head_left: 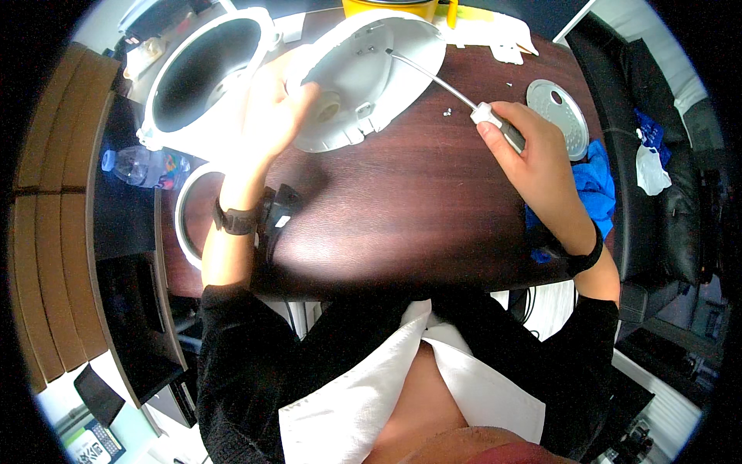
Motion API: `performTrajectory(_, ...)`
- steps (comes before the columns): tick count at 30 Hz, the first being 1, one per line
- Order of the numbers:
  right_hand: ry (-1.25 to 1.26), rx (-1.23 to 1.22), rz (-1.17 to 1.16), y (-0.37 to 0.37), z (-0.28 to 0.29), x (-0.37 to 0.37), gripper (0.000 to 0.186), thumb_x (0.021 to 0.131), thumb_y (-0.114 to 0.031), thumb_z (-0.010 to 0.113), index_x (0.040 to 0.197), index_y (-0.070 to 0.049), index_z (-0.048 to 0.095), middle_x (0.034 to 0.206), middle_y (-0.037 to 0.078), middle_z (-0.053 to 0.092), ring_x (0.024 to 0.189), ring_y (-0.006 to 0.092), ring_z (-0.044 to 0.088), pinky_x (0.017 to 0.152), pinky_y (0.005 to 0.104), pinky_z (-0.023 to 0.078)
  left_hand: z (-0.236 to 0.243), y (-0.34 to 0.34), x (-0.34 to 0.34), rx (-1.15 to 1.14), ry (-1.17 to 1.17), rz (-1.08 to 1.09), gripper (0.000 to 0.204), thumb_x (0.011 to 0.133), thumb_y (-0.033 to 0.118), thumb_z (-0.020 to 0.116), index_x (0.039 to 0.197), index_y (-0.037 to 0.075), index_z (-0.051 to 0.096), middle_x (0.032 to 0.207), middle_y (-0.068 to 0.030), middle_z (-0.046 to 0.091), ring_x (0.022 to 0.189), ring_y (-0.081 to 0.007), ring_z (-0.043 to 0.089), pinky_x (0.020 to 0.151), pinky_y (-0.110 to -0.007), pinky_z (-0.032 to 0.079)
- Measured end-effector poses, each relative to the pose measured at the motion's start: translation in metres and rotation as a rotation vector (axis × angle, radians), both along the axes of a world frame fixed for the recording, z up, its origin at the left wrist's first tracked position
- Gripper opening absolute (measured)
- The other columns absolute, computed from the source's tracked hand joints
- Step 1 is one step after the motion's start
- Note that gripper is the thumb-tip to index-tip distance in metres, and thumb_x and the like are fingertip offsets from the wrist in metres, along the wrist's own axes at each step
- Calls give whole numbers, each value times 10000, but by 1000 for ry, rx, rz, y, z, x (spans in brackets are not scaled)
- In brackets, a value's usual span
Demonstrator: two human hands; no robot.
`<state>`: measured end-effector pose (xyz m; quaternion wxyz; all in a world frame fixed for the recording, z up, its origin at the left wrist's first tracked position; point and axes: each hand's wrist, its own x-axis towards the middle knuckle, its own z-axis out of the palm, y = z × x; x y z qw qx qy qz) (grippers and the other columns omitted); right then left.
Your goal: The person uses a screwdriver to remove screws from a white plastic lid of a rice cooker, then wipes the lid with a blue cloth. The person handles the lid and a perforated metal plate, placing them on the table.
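Right hand curls closed round screwdriver, tip at inner face of tilted white cover over table's far side; contact unclear. Left hand clasps cover's left rim, thumb inside, other fingers glare-hidden. Best brace rim firmly, keep shaft straight. White housing crowds left hand; small loose bits near shaft, perforated plate beside right hand.

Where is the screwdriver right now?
In the head view, the screwdriver is right of centre near the top, in the right hand, its tip over the white cover.
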<state>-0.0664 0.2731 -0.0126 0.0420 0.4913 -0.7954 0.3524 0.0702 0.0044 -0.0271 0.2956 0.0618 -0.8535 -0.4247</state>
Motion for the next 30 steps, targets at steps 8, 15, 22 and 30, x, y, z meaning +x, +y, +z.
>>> performTrajectory(8, 53, 15, 30, -8, 6, 1, 256, 838, -216, 639, 948, 13, 610, 867, 169, 624, 774, 346, 613, 658, 387, 475, 5, 1, 1, 27, -38, -10, 322, 743, 60, 504, 1037, -33, 597, 841, -104, 632, 778, -148, 566, 749, -286, 458)
performTrajectory(15, 105, 31, 22, -12, 8, 2, 236, 844, -215, 629, 950, -6, 607, 853, 151, 611, 751, 341, 608, 631, 392, 473, 1, 0, 1, 37, -19, 1, 330, 748, 60, 505, 1052, -34, 597, 860, -113, 639, 787, -158, 581, 755, -296, 466)
performTrajectory(22, 215, 44, 0, -11, 10, 4, 229, 840, -220, 631, 958, -26, 603, 850, 133, 611, 729, 336, 611, 608, 395, 480, -4, -1, -1, -2, 23, 0, 325, 754, 65, 510, 1052, -24, 604, 852, -111, 644, 767, -157, 580, 735, -295, 468)
performTrajectory(30, 245, 85, -18, -8, 16, 8, 236, 835, -191, 650, 971, -3, 606, 826, 141, 594, 704, 315, 598, 605, 369, 461, -3, 0, 0, 7, -15, -1, 329, 745, 63, 528, 1055, -15, 606, 828, -106, 641, 738, -144, 568, 717, -286, 464)
